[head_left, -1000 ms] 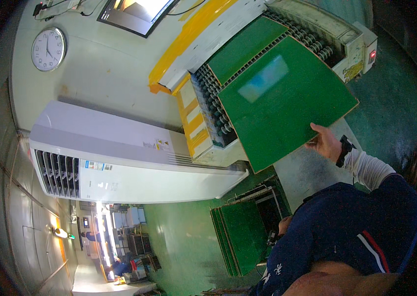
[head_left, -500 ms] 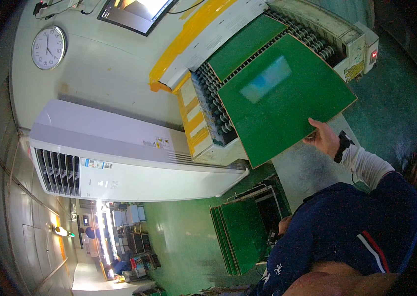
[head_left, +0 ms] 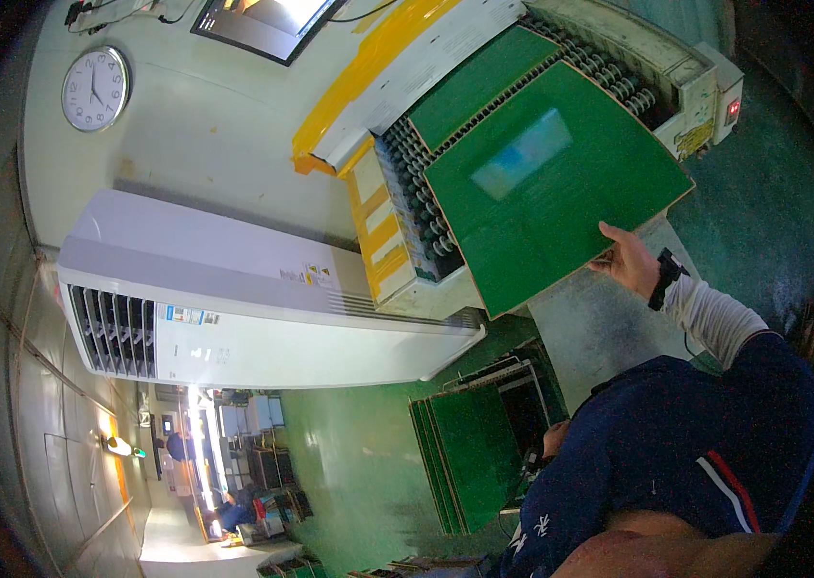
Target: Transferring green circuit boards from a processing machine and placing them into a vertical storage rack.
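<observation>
Pinching the near edge of the green board (head_left: 542, 241) in the right hand (head_left: 628, 265), with thumb on top and fingers beneath; stretching from there away over the rollers (head_left: 429, 226), nearly square, with no clear long axis. Holding the left hand (head_left: 554, 439) farther off, near the stacked boards (head_left: 469, 453); cannot tell if apart or together at the fingers

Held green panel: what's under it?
Rollers show around the far end of the green panel; the right hand grips its near edge. Anything directly beneath, including whether rollers continue, is covered.
</observation>
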The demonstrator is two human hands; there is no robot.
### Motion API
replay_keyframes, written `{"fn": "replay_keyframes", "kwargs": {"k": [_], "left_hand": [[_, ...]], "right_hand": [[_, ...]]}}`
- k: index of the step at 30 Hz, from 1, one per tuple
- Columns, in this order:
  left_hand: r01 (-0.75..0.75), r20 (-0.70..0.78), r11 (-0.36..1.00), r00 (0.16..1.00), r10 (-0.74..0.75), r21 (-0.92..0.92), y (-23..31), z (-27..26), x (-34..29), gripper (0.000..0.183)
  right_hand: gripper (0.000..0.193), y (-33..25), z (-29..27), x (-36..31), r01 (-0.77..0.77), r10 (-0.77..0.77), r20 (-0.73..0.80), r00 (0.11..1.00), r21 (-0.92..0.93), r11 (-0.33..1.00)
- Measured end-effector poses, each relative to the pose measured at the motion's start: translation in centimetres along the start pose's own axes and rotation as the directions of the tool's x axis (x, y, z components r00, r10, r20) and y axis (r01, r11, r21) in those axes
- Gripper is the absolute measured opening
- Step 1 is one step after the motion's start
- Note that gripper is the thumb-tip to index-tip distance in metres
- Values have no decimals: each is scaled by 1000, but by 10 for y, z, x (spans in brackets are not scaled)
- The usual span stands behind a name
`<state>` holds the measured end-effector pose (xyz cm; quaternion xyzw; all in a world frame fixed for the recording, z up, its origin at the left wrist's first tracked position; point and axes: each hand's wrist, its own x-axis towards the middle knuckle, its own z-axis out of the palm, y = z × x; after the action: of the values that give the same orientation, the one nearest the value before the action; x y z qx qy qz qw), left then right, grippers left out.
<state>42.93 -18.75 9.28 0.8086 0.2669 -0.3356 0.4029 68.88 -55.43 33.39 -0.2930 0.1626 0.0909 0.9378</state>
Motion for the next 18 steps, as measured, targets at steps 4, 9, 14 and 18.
{"fn": "replay_keyframes", "kwargs": {"k": [4, 9, 14, 18], "left_hand": [[54, 15, 998, 998, -54, -36, -20, 4, 19, 39], [-62, 34, 998, 997, 63, -14, -35, 4, 21, 38], [-359, 177, 714, 931, 320, 601, -11, -6, -1, 36], [-268, 190, 771, 963, 192, 578, 7, -8, -11, 36]], "right_hand": [[31, -3, 12, -1, -9, 9, -11, 1000, -15, 1000], [30, -2, 7, 9, -24, 25, 5, 1000, -30, 999], [29, -10, 17, 4, 16, -17, -13, 1000, -40, 999], [27, -11, 19, 7, -16, 15, -23, 1000, -28, 999]]}}
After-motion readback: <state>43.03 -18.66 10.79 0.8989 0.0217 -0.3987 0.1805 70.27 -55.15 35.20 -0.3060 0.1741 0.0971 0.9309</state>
